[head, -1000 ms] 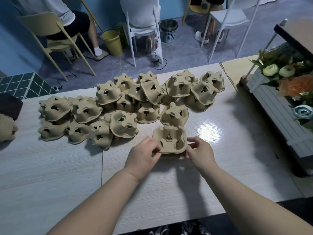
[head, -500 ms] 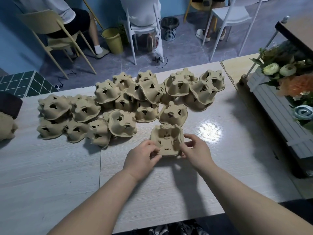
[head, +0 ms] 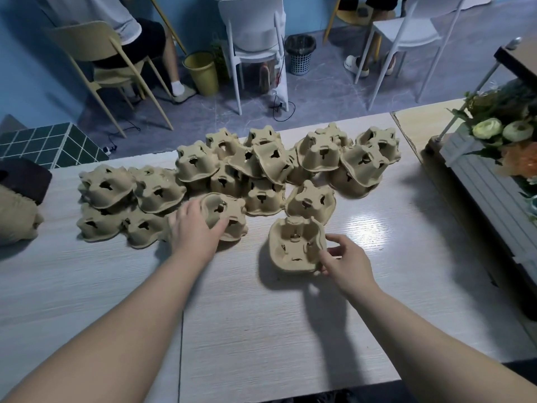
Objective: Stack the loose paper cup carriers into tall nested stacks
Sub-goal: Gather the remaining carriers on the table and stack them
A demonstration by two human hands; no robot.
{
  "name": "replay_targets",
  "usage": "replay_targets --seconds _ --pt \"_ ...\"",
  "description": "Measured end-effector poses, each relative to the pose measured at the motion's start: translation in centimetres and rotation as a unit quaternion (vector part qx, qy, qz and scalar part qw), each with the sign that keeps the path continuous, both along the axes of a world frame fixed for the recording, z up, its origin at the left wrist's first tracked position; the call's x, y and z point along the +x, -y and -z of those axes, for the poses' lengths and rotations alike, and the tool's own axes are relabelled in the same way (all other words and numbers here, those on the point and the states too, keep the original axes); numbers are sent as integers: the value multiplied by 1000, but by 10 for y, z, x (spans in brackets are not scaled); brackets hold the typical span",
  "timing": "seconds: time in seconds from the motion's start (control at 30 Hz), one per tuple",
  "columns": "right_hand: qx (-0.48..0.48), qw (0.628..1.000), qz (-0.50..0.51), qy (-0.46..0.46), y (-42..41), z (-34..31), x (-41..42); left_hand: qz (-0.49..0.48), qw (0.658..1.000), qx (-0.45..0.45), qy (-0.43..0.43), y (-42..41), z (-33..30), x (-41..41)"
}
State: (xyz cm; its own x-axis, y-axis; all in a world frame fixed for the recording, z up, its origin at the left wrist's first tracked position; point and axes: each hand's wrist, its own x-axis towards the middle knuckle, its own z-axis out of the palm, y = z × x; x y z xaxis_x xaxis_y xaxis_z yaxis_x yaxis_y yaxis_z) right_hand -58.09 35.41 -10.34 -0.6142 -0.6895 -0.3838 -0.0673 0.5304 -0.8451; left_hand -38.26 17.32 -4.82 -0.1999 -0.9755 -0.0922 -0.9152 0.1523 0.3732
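Carriers (head: pixel 296 245): no legible print; R hand (head: pixel 345 263) grip, L hand (head: pixel 194 228) prob. touching another.

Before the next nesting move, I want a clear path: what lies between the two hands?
In the head view, only bare table separates the left hand, on a pile carrier, from the upturned carrier held by the right hand.

Left hand (head: pixel 194 228) covers the near-left part of one carrier (head: pixel 225 215); grip undetermined. Rear carriers in the pile (head: pixel 261 164) overlap, count unclear. Flower box (head: pixel 494 181) cut off at the right edge. Both forearms cut off at the bottom edge.
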Motion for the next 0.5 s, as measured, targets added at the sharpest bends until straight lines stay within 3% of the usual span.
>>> replay_targets --seconds 0.3,0.5 --pt "25 999 9 -24 10 -2 8 2 998 50 44 20 14 0" --pt "35 999 28 -27 10 -2 15 28 998 55 -16 16 15 8"
